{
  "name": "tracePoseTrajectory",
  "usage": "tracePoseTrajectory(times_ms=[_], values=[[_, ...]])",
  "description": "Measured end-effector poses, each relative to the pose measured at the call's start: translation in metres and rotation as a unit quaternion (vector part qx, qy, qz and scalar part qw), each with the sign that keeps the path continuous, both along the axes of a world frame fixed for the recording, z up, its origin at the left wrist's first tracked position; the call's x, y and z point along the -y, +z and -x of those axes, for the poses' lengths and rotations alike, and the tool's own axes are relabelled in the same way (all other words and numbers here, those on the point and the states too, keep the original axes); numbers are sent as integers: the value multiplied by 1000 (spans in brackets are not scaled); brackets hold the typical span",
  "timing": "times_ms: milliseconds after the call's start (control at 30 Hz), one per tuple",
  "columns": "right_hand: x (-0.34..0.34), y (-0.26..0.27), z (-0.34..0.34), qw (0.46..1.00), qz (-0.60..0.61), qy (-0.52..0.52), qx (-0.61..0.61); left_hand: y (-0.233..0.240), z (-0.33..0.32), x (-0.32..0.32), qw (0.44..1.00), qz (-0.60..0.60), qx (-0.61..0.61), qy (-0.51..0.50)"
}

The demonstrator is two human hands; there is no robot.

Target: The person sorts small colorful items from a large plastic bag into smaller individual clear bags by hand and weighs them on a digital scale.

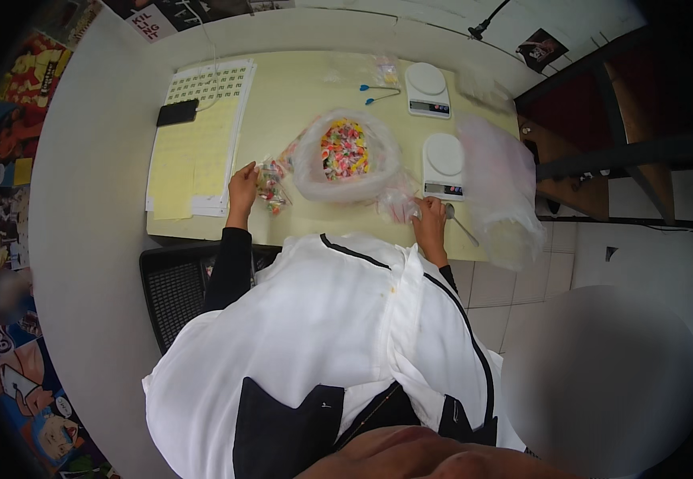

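Observation:
On the pale yellow table lies a large clear plastic bag point(316, 188), open at the top and full of colourful wrapped candies point(345, 149). My left hand point(243, 188) rests at the left edge of small clear bags of candies point(272, 187); whether its fingers grip one is unclear. At the right, my right hand point(430, 217) has its fingertips on crumpled empty-looking clear bags point(397, 205), beside a metal spoon point(463, 226). Two white digital scales, one nearer point(444, 157) and one farther point(427, 84), stand on the right side.
Sticker sheets point(214, 149) lie at the left under a black phone point(177, 112) with a cable. Blue-handled scissors point(379, 94) lie behind the candy bag. A big stack of clear plastic bags point(496, 173) covers the right edge. A black plastic crate point(173, 293) stands below the table's left front.

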State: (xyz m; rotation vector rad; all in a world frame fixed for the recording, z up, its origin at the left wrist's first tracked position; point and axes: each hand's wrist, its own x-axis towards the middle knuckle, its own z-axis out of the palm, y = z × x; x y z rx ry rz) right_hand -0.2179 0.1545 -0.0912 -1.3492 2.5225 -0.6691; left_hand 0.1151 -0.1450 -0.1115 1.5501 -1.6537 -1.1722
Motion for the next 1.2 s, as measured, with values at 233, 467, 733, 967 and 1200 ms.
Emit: tracePoseTrajectory(times_ms=[233, 467, 733, 967, 1200], values=[[2, -13, 13, 999, 2, -21, -37, 40, 4, 10, 998, 60, -6, 0], [6, 0, 18, 936, 177, -131, 276, 102, 71, -27, 975, 166, -142, -45], [26, 65, -24, 796, 284, -92, 526, 118, 169, -139, 922, -44, -183, -338], [17, 61, -35, 812, 247, -68, 525, 106, 174, -145, 878, -227, -202, -368], [7, 60, -32, 813, 237, -47, 530, 111, 182, -155, 839, -353, -280, -306]])
